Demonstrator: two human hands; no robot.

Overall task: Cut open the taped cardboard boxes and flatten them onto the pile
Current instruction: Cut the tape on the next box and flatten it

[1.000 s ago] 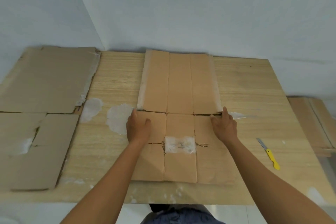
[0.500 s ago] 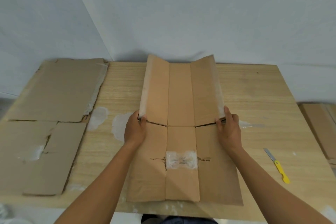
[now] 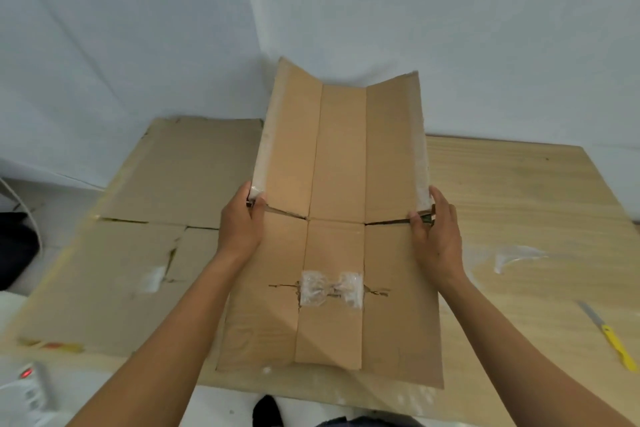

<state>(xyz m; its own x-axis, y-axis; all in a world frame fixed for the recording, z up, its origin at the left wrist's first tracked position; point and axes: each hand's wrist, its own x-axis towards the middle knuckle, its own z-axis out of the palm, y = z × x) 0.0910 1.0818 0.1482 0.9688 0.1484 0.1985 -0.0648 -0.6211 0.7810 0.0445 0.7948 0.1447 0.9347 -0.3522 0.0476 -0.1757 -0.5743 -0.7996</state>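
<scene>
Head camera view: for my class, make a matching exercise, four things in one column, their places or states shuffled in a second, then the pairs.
Things
1. opened brown cardboard box
2. yellow-handled knife
3. crumpled clear tape patch
4. pile of flattened brown cardboard

Places or states
A. lies flat on the wooden table's left side
B. stuck on the box's near middle panel
C. gripped at its side edges by left hand and right hand, far half raised
D. lies on the table's right, untouched

Pairs: 1-C, 2-D, 3-B, 4-A
</scene>
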